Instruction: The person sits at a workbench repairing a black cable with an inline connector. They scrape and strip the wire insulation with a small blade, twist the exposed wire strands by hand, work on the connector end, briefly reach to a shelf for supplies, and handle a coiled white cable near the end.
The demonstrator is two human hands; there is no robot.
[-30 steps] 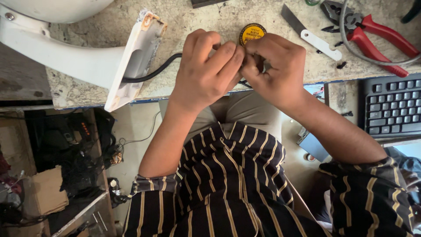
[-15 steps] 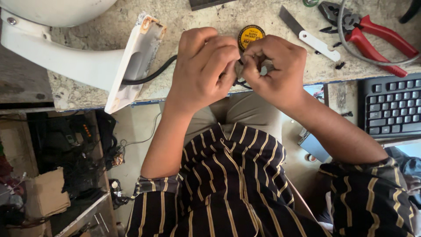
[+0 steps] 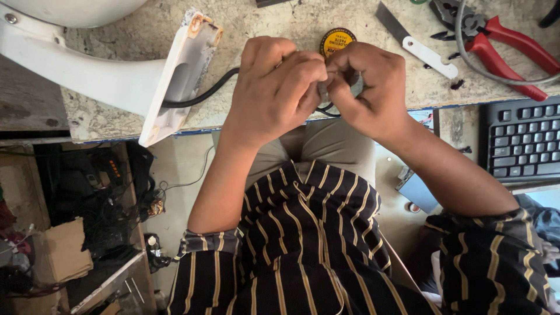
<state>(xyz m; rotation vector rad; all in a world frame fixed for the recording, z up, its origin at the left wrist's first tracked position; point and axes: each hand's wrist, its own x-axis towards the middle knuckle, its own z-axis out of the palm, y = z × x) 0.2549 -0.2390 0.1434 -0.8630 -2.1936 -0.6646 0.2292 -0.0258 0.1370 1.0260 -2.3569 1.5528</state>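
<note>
Both hands meet at the front edge of the stone worktop (image 3: 280, 23), close to the body, likely so the small work sits right under the eyes. The left hand (image 3: 274, 93) is curled almost shut, with its fingertips pinched on the end of a black cable (image 3: 201, 93). The right hand (image 3: 370, 87) is curled the same way and pinches the same spot from the other side, so the two can pull or twist against each other. What sits between the fingertips is too hidden to tell. The cable runs from the hands back into the flat base of a white plastic stand (image 3: 134, 81), which lies on its side on the worktop so the cable end can reach the hands. A small round yellow tin (image 3: 337, 39) rests just behind the knuckles. A blade with a white handle (image 3: 417, 41) and red pliers (image 3: 501, 41) lie near the right hand, easy to grab. A black keyboard (image 3: 522, 143) sits off to the right.
</note>
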